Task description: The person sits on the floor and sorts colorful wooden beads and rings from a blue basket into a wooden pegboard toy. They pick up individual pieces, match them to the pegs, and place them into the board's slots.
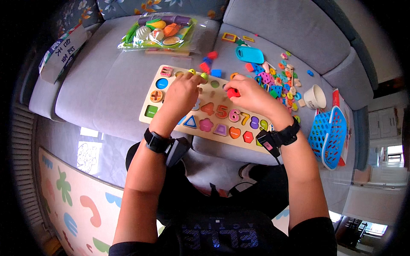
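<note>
A wooden puzzle board [221, 139] with number and shape pieces lies on the grey sofa before me. My left hand [182, 96] is over its upper left part, fingers bent down at a yellow-green ring [204, 76]. Another yellow-green piece [192, 71] sits just left of those fingertips. Whether the left fingers grip or only touch the ring is hidden. My right hand [251, 92] holds a red ring-like piece [233, 92] between thumb and fingers, above the board's upper right part. An orange piece [234, 76] shows just beyond the right fingers.
Loose colourful wooden pieces [278, 80] are heaped to the right, near a turquoise tray [250, 55]. A white paper cup [315, 97] and a blue plastic basket [327, 137] stand farther right. Bagged toy vegetables [160, 32] lie at the back. Red and blue blocks [216, 73] lie beyond the board.
</note>
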`<state>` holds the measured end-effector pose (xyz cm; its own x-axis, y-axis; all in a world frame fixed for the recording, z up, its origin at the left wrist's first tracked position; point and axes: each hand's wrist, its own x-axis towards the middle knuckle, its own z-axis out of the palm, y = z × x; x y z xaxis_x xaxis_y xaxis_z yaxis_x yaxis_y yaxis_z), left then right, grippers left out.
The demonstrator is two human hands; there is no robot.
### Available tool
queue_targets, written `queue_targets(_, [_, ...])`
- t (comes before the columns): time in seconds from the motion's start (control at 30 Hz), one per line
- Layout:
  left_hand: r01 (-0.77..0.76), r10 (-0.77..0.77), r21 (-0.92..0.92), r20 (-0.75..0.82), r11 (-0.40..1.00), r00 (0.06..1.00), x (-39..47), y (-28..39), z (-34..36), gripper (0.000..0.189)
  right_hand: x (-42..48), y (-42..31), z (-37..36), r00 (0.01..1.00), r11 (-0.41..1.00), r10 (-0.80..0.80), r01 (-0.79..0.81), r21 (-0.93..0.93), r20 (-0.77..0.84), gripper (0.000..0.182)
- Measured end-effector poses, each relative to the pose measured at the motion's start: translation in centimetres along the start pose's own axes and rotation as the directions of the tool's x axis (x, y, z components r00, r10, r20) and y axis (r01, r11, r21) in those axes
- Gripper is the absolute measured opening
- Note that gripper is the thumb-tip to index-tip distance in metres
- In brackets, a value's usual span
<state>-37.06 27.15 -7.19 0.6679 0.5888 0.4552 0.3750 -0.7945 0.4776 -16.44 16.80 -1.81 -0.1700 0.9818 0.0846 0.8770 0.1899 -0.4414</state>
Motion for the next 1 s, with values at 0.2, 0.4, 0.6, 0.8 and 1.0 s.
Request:
queue_targets(0.2, [0.042,-0.04,-0.07,0.035,0.997,0.999,0.3,-0.4,-0.1,0.023,0.5,0.6,1.3,1.0,1.0,0.003,-0.003,0.016,0.03,0.029])
queue_targets(0.4, [0.034,-0.028,-0.067,0.084,0.997,0.996,0.2,0.2,0.2,0.021,0.8,0.2,1.8,1.0,1.0,0.007,-0.008,0.029,0.027,0.026])
queue_targets(0.6, [0.032,-0.027,-0.041,0.12,0.999,0.992,0.2,0.7,0.5,0.024,1.2,0.0,2.2,0.992,0.997,0.034,-0.025,-0.076,0.123,0.029])
queue_targets(0.8, [-0.011,0.02,-0.075,0.119,0.997,0.993,0.1,0.9,0.9,0.025,1.4,1.0,3.3,0.988,0.998,0.044,-0.036,-0.06,0.147,0.032])
queue_targets(1.0, [-0.072,0.084,-0.158,0.076,0.985,0.994,0.2,1.5,1.1,0.024,0.5,0.4,2.3,0.989,0.997,0.062,-0.069,0.046,0.132,0.038])
